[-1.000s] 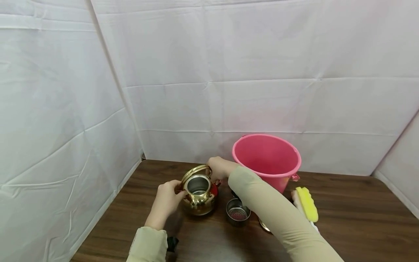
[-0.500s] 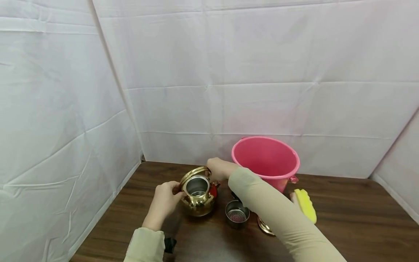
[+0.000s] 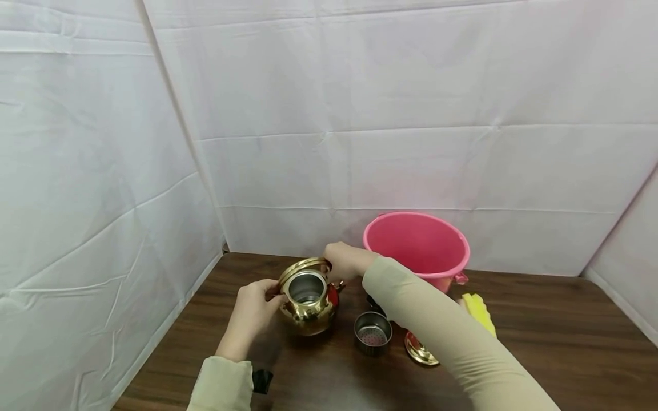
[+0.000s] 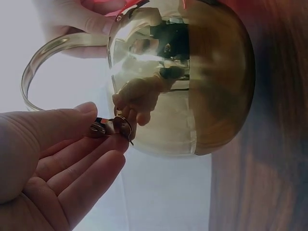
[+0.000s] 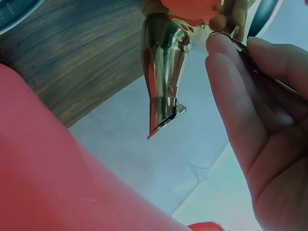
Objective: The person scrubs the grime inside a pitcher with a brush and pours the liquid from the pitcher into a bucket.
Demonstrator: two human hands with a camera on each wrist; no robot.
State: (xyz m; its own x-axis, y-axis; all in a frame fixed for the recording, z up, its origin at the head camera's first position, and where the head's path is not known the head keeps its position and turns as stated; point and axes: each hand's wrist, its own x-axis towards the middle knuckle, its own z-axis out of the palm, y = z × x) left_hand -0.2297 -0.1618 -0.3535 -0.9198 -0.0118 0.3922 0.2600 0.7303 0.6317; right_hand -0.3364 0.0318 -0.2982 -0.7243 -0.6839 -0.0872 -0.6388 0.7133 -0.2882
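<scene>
A shiny gold kettle [image 3: 308, 319] stands lidless on the table, its steel-lined mouth facing up. Its hoop handle [image 3: 302, 265] arches over the far side of the mouth. At the handle's left end, my left hand [image 3: 251, 311] pinches the joint between thumb and fingers; the left wrist view shows this metal end [image 4: 103, 127] beside the kettle's wall. Across the mouth, my right hand [image 3: 346, 261] pinches the handle's other end, close above the spout [image 5: 166, 72]. The right thumb and forefinger hold the metal strip in the right wrist view.
Right of the kettle sits a small steel strainer cup [image 3: 372, 348] with a perforated bottom. A gold lid [image 3: 420, 353] lies partly under the right sleeve. Behind that arm stands a pink bucket [image 3: 443, 281], with a yellow sponge [image 3: 479, 311] beside it. White cloth [image 3: 329, 171] walls the table.
Both hands keep their grip on the handle ends while the kettle shifts slightly left. The right forearm has moved a little right, showing more of the gold lid and covering more of the sponge.
</scene>
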